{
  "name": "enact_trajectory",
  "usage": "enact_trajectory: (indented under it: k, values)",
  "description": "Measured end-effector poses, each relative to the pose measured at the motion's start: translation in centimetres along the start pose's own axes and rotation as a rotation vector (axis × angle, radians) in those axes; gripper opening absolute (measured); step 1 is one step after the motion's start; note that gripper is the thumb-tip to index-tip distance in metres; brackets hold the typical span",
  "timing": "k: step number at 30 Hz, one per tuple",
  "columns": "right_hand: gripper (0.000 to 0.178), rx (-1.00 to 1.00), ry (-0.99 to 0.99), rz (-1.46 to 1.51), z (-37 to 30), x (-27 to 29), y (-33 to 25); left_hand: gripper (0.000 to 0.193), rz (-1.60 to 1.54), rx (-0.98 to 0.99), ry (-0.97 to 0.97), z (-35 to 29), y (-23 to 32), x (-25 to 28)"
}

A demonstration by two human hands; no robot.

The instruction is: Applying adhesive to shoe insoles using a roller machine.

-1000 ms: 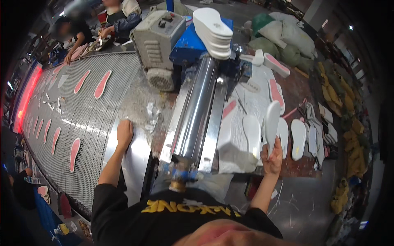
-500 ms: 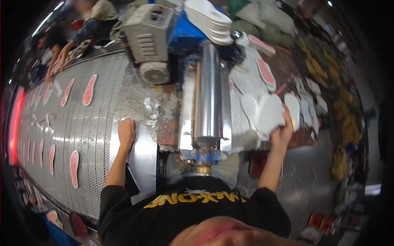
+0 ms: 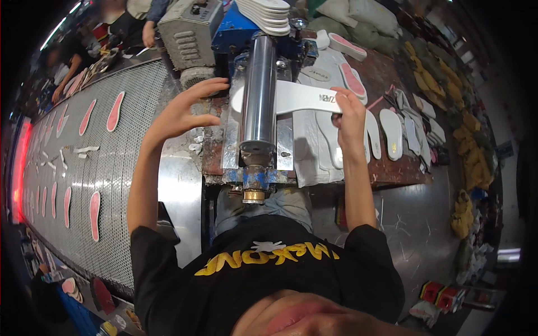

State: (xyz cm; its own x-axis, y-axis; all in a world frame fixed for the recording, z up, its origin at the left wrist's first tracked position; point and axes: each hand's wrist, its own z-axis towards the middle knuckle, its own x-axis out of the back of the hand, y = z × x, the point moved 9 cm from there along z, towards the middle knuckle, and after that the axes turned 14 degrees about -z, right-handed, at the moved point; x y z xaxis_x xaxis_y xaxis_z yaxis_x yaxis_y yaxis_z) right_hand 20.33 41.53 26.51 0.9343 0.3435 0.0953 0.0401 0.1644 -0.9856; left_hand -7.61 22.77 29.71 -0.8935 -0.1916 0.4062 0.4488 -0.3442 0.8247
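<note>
White insole [image 3: 300, 96] lies crosswise under the steel roller [image 3: 259, 89] of the bench machine, its heel end sticking out to the right and its toe end just showing on the left side of the cylinder. The right hand [image 3: 348, 115] pinches the heel end between thumb and fingers, closed on it. The left hand [image 3: 188, 109] hovers open with fingers spread and curled, near the toe tip but, as far as can be told, not touching it. Beyond the left hand runs a perforated conveyor belt [image 3: 120, 168] carrying pink-coated insoles [image 3: 114, 111]; to the right, more white insoles [image 3: 390, 130] lie on the brown worktable [image 3: 392, 168], and a stack of insoles [image 3: 268, 12] sits at the machine's far end. The risk I see is the fingertips of either hand getting drawn toward the roller nip, since both sit close to it. A skewed feed also looks possible: held only at the heel, the piece could twist and come through crooked or creased, or slip from the left hand's reach.
</note>
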Motion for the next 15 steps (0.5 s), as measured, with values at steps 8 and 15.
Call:
enact_trajectory:
  k: [8,15]
  values:
    - [0.023,0.016,-0.465,-0.002,-5.3,-9.0,-1.8,0.079,0.416,-0.070,-0.280,2.4,0.9,-0.4]
    - [0.023,0.060,-0.427,-0.038,-5.7,-6.6,-0.1,0.082,0.199,0.216,-0.255,-2.6,-7.2,3.1]
